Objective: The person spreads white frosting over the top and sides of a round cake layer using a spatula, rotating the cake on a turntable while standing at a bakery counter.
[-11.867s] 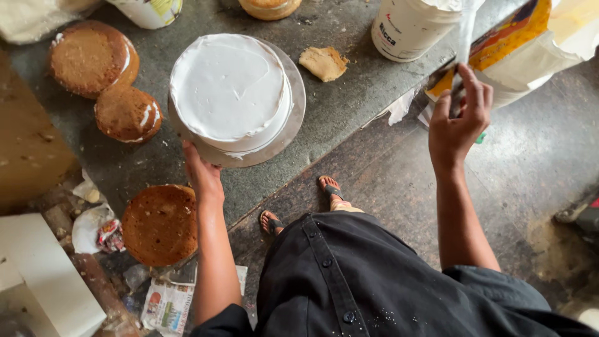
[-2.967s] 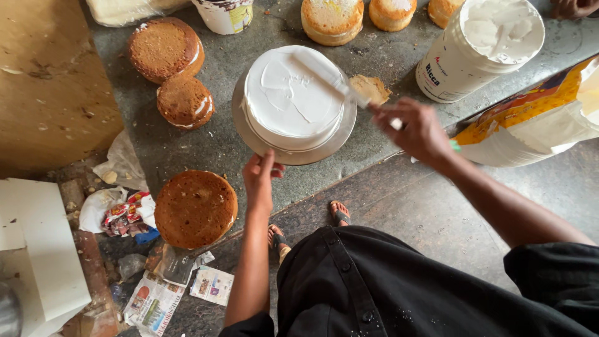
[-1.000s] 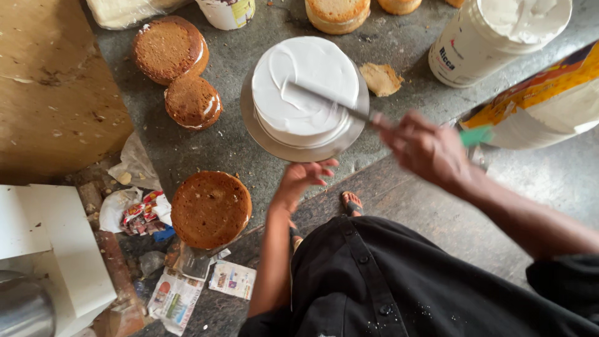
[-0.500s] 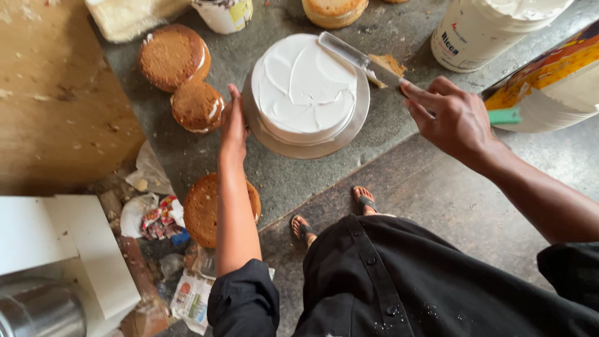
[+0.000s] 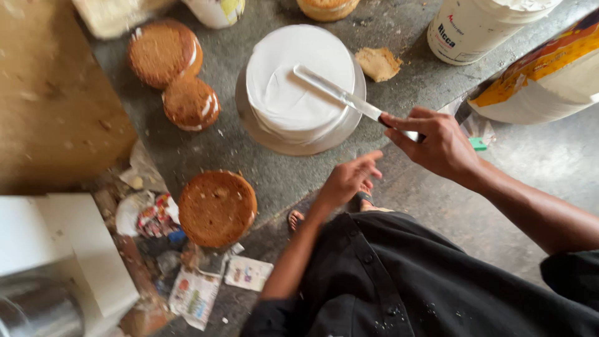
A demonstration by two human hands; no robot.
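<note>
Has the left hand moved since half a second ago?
Yes. The left hand has pulled back from beside the iced cake to the counter edge, nearer the body.

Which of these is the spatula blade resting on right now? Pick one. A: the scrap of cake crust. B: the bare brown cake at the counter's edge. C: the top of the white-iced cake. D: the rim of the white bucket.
C: the right hand holds the spatula with its blade lying across the top of the white-iced cake.
</note>
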